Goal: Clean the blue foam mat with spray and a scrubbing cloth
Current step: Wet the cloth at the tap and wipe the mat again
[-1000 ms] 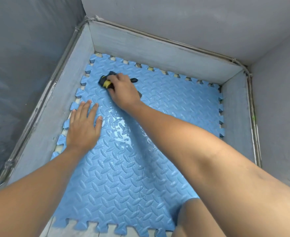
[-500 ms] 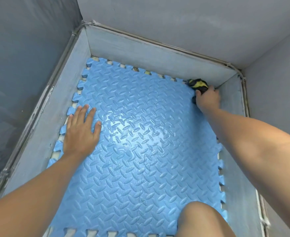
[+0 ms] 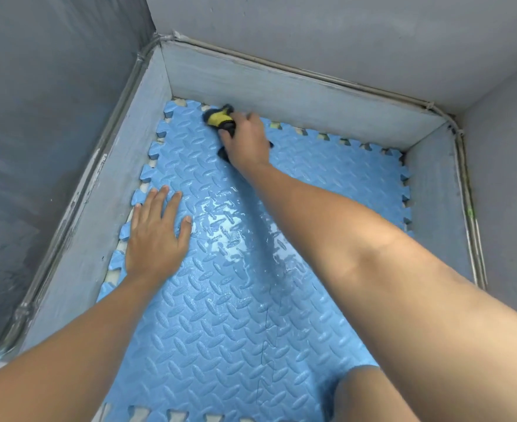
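Blue foam mat flat on floor, boxed in by low grey ledge on far, left and right sides; grey walls above. Long axis near-to-far from the body. Wet glossy patch mid-mat, between the arms; rest looks matte, probably not scrubbed yet. Scrubbing cloth, yellow and black, at far edge near far-left corner, just beside the ledge. Right hand clenched on cloth, pressing it into mat, arm stretched diagonally across. Left hand released, palm flat, fingers spread, at left edge, bracing. Right hand the only one near the cloth. No spray bottle in view. Likely mid-scrub; next stroke has room only rightward along far edge or back toward the body.
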The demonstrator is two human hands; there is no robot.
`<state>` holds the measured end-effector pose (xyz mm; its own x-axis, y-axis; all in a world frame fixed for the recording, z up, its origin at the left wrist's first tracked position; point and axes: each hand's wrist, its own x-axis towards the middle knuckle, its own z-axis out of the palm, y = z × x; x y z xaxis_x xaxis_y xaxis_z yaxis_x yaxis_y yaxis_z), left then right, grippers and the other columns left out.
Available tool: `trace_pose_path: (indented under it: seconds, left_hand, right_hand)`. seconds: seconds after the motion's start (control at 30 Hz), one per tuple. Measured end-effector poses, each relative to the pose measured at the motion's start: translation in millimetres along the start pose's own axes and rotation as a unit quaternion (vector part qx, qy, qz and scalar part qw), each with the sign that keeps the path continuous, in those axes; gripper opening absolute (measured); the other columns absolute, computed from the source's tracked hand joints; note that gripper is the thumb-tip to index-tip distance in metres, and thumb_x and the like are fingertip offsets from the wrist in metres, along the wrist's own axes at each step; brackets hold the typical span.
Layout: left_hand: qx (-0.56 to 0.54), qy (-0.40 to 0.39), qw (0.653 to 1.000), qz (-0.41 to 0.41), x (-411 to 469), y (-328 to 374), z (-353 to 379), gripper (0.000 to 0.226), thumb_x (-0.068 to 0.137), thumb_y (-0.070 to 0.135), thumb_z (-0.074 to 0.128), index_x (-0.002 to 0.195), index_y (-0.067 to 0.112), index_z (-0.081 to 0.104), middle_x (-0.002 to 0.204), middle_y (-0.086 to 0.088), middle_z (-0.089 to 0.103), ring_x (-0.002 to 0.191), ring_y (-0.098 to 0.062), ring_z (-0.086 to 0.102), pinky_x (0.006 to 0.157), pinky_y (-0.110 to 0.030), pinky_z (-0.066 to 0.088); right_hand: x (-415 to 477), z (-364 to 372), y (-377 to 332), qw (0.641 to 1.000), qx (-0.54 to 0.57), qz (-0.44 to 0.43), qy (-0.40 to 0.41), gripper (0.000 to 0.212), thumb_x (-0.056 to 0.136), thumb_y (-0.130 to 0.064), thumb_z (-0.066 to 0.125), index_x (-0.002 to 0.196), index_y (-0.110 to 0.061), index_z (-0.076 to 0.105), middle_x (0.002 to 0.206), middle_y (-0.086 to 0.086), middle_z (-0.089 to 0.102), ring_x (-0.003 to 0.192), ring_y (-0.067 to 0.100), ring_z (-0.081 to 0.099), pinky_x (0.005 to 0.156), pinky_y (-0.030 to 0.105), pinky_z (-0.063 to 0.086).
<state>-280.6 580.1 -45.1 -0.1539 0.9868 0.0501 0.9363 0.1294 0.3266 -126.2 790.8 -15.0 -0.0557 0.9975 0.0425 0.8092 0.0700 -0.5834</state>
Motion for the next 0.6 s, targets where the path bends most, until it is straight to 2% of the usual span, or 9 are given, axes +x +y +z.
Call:
trace_pose_path:
  seconds: [0.13, 0.23, 0.37, 0.43, 0.6]
  left_hand:
    - [-0.006, 0.004, 1.0, 0.0, 1.4, -1.4, 1.6, 0.055, 0.105, 0.038, 0.042, 0.154, 0.015, 0.046, 0.165, -0.009, 0.037, 0.157, -0.028, 0.026, 0.128, -0.051, 0.018]
    - [-0.006, -0.001, 1.0, -0.002, 0.6, -2.4, 0.9, 0.054, 0.105, 0.039, 0.042, 0.155, 0.016, 0.046, 0.167, -0.007, 0.035, 0.157, -0.027, 0.023, 0.129, -0.05, 0.016]
    - [-0.007, -0.001, 1.0, 0.001, -0.3, -2.1, -0.7, 0.053, 0.107, 0.037, 0.046, 0.157, 0.017, 0.043, 0.168, -0.006, 0.033, 0.158, -0.025, 0.021, 0.129, -0.048, 0.014]
    - [-0.009, -0.005, 1.0, 0.0, -0.4, -1.4, -1.5, 0.054, 0.108, 0.037, 0.046, 0.157, 0.017, 0.042, 0.168, -0.006, 0.032, 0.159, -0.026, 0.021, 0.129, -0.049, 0.015]
    - [-0.008, -0.006, 1.0, 0.004, -0.7, 0.5, -4.1, 0.054, 0.107, 0.037, 0.045, 0.157, 0.015, 0.042, 0.167, -0.008, 0.033, 0.158, -0.027, 0.023, 0.129, -0.05, 0.017]
  right_hand:
    - [-10.9, 42.8, -59.5, 0.986, -0.023, -0.141, -0.092, 0.043, 0.091, -0.03, 0.068, 0.13, -0.015, 0.062, 0.119, 0.009, 0.052, 0.115, 0.028, 0.052, 0.09, 0.04, 0.048]
    - [-11.4, 42.9, -53.9, 0.983, -0.028, -0.151, -0.097, 0.04, 0.093, -0.028, 0.064, 0.132, -0.017, 0.06, 0.121, 0.007, 0.051, 0.117, 0.027, 0.051, 0.086, 0.038, 0.049]
    - [0.4, 1.3, 7.3, 0.995, -0.026, -0.086, -0.052, 0.042, 0.088, -0.021, 0.061, 0.13, -0.02, 0.062, 0.122, 0.01, 0.053, 0.116, 0.029, 0.052, 0.093, 0.039, 0.047]
    - [0.2, -35.0, 58.3, 0.999, -0.038, -0.035, -0.012, 0.043, 0.087, -0.019, 0.061, 0.13, -0.021, 0.061, 0.125, 0.011, 0.052, 0.115, 0.031, 0.055, 0.095, 0.036, 0.046]
    - [-25.5, -137.7, 203.2, 0.984, -0.123, 0.107, 0.072, 0.041, 0.09, -0.026, 0.064, 0.13, -0.017, 0.059, 0.129, 0.019, 0.051, 0.117, 0.038, 0.053, 0.098, 0.04, 0.043]
